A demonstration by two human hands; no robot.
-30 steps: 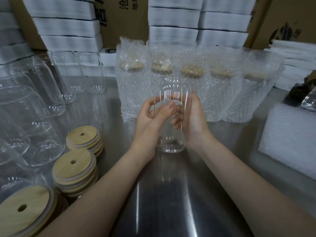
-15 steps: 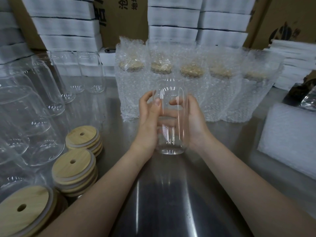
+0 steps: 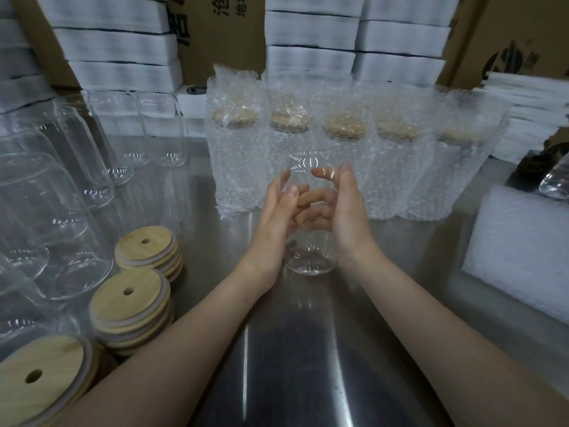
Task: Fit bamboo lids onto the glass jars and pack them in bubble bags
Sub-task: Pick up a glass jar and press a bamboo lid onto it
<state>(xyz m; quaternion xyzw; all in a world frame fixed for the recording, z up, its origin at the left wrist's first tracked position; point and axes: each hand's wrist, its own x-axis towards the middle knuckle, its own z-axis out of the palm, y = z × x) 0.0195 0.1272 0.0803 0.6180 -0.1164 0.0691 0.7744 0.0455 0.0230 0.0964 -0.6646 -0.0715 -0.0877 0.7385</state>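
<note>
A clear glass jar (image 3: pixel 309 257) without a lid stands upright at the middle of the steel table. My left hand (image 3: pixel 277 220) presses its left side and my right hand (image 3: pixel 341 211) wraps its right side, so both hold it. Stacks of round bamboo lids (image 3: pixel 131 298), each with a small hole, sit at the near left. Bare glass jars (image 3: pixel 55 211) crowd the left side. Behind the held jar stands a row of several lidded jars in bubble bags (image 3: pixel 345 161).
The steel table (image 3: pixel 308 349) stretches toward me. A pile of white foam sheets (image 3: pixel 520 254) lies at the right. White foam stacks (image 3: pixel 123 50) and cardboard boxes (image 3: pixel 221 35) wall off the back. A dark object (image 3: pixel 535 167) sits at the far right.
The jar has been turned between my hands and sits slightly lower. My left fingers shifted from the front of the glass to its side; my right fingers now curl around the far side.
</note>
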